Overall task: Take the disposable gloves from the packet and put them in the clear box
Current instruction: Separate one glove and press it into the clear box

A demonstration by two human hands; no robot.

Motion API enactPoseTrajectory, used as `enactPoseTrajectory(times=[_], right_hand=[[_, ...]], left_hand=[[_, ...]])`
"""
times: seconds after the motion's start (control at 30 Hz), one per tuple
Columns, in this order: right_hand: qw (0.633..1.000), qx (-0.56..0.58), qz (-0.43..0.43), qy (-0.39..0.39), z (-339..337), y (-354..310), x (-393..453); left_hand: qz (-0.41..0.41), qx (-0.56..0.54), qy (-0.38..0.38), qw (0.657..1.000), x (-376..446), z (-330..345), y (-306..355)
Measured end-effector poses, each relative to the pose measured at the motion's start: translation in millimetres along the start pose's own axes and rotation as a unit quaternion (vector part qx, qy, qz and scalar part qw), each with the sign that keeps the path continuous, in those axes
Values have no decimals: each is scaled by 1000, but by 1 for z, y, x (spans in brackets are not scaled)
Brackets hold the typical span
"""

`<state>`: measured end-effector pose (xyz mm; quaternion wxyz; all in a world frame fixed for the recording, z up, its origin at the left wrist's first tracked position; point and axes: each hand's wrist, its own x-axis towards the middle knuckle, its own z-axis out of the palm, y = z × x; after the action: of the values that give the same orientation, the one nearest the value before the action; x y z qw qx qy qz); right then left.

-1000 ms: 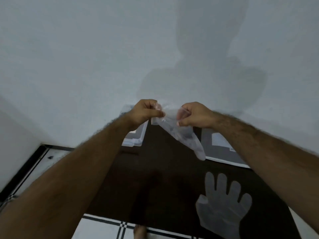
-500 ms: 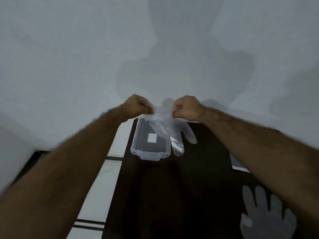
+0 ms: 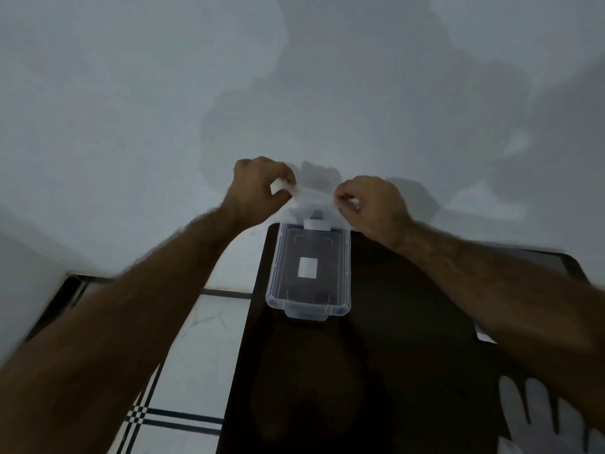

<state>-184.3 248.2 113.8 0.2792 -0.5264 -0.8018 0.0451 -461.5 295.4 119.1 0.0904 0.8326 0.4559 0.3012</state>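
A thin clear disposable glove (image 3: 313,198) is stretched between my two hands, above the far end of the clear box (image 3: 346,273). My left hand (image 3: 258,185) pinches its left edge and my right hand (image 3: 370,204) pinches its right edge. The open box sits on the dark table (image 3: 393,355) near its far left corner, with a white label on its bottom and nothing else visible inside. Another clear glove (image 3: 543,417) lies flat on the table at the lower right, partly under my right forearm. The packet shows only as a white corner (image 3: 484,337) beside that forearm.
A grey wall rises just behind the table's far edge. The table's left edge runs close to the box, with white tiled floor (image 3: 203,339) with black lines below it.
Both hands carried the glove left and away, from the table's middle to over the box's far end. The glove hung down in a bunch before and is now pulled taut between the hands.
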Motion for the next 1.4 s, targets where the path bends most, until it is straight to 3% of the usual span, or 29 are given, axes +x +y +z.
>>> enactPoseTrajectory(times=[0.2, 0.4, 0.6, 0.8, 0.93, 1.2, 1.4], right_hand=[[985, -102, -75, -120, 44, 16, -26], [966, -139, -108, -190, 90, 24, -46], [937, -173, -113, -282, 123, 27, -58], [904, -226, -148, -331, 134, 25, -63], [866, -276, -121, -399, 135, 13, -64], [774, -276, -59, -566, 140, 4, -42], [746, -283, -65, -600, 136, -3, -32]], left_hand=[[-21, 21, -71, 997, -43, 42, -26], [-53, 56, -160, 984, -71, 84, -44], [25, 123, -217, 968, -86, 112, -53], [91, 270, -348, 893, -74, 120, -37], [123, 330, -409, 842, -68, 129, -31], [127, 338, -478, 801, -60, 136, -28], [137, 338, -516, 775, -66, 132, -23]])
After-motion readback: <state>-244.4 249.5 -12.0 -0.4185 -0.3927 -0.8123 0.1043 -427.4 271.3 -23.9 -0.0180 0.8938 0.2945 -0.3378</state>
